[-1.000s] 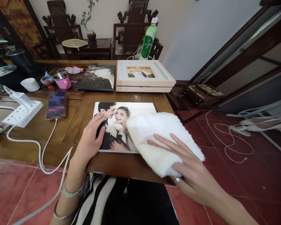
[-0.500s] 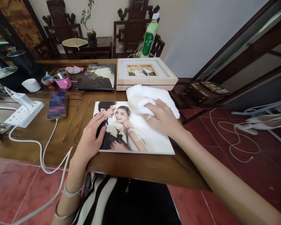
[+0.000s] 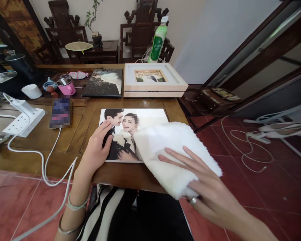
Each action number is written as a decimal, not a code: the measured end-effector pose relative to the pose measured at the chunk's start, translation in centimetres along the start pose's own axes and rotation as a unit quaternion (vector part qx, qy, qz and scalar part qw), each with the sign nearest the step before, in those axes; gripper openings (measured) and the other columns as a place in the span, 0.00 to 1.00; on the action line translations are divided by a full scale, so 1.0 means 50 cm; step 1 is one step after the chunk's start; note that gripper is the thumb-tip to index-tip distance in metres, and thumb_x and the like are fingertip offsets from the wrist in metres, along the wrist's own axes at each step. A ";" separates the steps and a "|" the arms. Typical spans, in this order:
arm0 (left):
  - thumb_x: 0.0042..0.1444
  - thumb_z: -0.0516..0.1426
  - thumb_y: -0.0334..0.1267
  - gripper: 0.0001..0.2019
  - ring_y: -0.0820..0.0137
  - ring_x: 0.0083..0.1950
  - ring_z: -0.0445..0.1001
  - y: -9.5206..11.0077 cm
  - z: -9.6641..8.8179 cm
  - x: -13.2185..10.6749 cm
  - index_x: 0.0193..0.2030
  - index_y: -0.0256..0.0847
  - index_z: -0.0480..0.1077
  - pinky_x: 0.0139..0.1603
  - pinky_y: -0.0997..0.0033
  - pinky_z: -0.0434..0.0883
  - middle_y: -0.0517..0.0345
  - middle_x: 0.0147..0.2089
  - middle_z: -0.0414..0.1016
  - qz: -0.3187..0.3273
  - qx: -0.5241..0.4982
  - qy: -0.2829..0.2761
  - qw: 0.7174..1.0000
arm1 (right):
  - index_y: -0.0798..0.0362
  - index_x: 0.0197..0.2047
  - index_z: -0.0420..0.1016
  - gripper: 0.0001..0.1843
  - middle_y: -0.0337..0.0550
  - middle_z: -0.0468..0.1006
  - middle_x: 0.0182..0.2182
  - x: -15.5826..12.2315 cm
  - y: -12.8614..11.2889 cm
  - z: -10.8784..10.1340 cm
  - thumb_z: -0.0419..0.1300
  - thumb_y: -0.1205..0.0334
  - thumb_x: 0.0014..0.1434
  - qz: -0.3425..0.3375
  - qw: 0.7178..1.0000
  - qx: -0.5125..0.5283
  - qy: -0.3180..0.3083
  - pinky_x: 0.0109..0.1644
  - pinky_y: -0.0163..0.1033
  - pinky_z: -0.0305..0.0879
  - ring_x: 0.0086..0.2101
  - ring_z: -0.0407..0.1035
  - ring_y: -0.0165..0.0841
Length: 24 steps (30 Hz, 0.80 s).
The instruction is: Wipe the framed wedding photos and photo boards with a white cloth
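Observation:
A photo panel (image 3: 124,144) of a couple lies face up near the table's front edge. My left hand (image 3: 96,145) rests on its left side, fingers laid flat and the thumb apart. A fluffy white cloth (image 3: 174,139) covers the panel's lower right part and hangs past the table corner. On top of that cloth is my right hand (image 3: 203,182), holding it with the fingers stretched over it and a fold by the ring finger. The panel's lower right corner is hidden under the cloth.
Behind the panel are a dark picture panel (image 3: 104,83) and a light wooden frame (image 3: 155,85), with a green bottle (image 3: 157,43) beyond. To the left lie a phone (image 3: 60,112) on a cable, a power strip (image 3: 25,118), a pink mug (image 3: 66,86) and a white cup (image 3: 32,91).
My right hand has drawn the white cloth down and rightward, from the panel's upper right to its lower right corner. The cloth is more spread out now. My left hand stays in place.

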State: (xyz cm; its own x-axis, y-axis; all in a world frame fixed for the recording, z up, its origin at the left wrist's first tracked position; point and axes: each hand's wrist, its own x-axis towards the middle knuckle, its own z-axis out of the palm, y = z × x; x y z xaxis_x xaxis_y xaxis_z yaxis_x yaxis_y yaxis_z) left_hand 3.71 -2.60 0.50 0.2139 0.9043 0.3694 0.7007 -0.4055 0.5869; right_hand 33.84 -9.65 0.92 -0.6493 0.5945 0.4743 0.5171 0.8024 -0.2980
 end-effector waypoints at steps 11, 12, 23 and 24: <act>0.65 0.50 0.35 0.19 0.61 0.69 0.61 -0.002 0.001 0.000 0.61 0.36 0.67 0.70 0.51 0.59 0.43 0.67 0.65 0.000 -0.002 -0.002 1.000 | 0.47 0.35 0.73 0.08 0.46 0.75 0.57 0.144 0.200 0.021 0.54 0.68 0.57 0.086 0.996 -0.016 -0.005 0.66 0.64 0.53 0.60 0.64 0.47; 0.65 0.50 0.35 0.19 0.62 0.69 0.61 -0.003 0.001 0.000 0.62 0.36 0.67 0.70 0.51 0.59 0.44 0.67 0.65 0.000 -0.003 -0.002 1.000 | 0.47 0.37 0.74 0.09 0.45 0.77 0.54 0.162 0.218 0.028 0.54 0.67 0.57 0.097 0.995 -0.022 0.001 0.66 0.63 0.54 0.58 0.66 0.47; 0.65 0.50 0.35 0.19 0.61 0.69 0.62 -0.003 0.001 0.001 0.61 0.34 0.67 0.70 0.51 0.59 0.42 0.66 0.66 -0.009 -0.008 0.000 1.000 | 0.51 0.34 0.72 0.08 0.59 0.73 0.58 0.135 0.146 0.038 0.54 0.71 0.53 0.078 0.995 -0.062 0.016 0.65 0.67 0.52 0.62 0.60 0.50; 0.65 0.50 0.35 0.19 0.60 0.69 0.62 -0.003 0.001 0.001 0.61 0.33 0.67 0.70 0.51 0.59 0.42 0.66 0.66 -0.009 -0.007 0.000 1.000 | 0.51 0.32 0.71 0.08 0.60 0.71 0.59 0.116 0.118 0.034 0.54 0.72 0.52 0.071 0.996 -0.059 0.009 0.65 0.67 0.52 0.62 0.59 0.50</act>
State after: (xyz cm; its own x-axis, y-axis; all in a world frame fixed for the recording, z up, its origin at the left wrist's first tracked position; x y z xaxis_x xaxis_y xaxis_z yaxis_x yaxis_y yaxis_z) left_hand 3.66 -2.48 0.41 0.2020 0.9113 0.3588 0.6943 -0.3917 0.6037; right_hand 32.22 -1.38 0.51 -0.5557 0.6991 0.4500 0.6646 0.6987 -0.2648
